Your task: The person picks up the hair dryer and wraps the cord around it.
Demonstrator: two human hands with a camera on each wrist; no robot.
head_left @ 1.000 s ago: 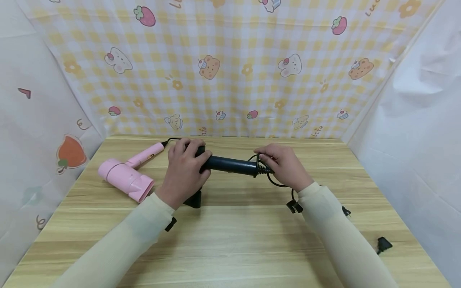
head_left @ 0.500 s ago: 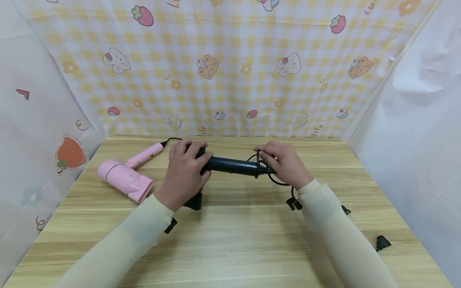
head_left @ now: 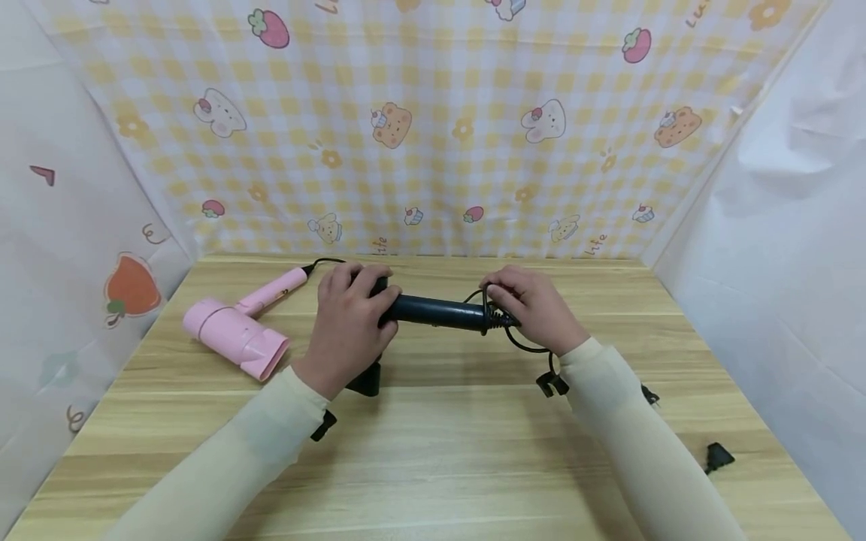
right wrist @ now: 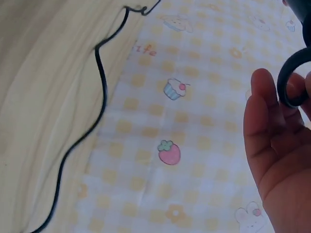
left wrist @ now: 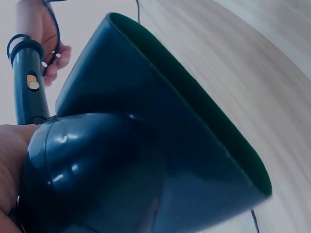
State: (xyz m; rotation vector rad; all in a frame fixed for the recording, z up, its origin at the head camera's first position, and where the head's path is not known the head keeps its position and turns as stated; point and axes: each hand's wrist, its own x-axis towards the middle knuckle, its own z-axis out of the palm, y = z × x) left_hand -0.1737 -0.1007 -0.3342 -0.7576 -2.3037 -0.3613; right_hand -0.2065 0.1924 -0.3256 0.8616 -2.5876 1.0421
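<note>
In the head view, a dark blue-black hair dryer is held with its handle pointing right. My left hand grips its body, fingers over the top and thumb near the handle; much of the body is hidden there. The left wrist view shows its wide, flat nozzle up close. At the handle's end, my right hand pinches about the power cord and a small hanging loop. The exact hold is partly hidden. A pink hair dryer lies on the table to the left.
The wooden table meets a yellow checked cloth at the back. Two black plug-like ends, a nearer one and a farther one, lie at the right. A black cord runs along the table in the right wrist view.
Both hands and the dark hair dryer have shifted only slightly to the right. The hold of each hand looks the same, and the pink hair dryer stays in place.
</note>
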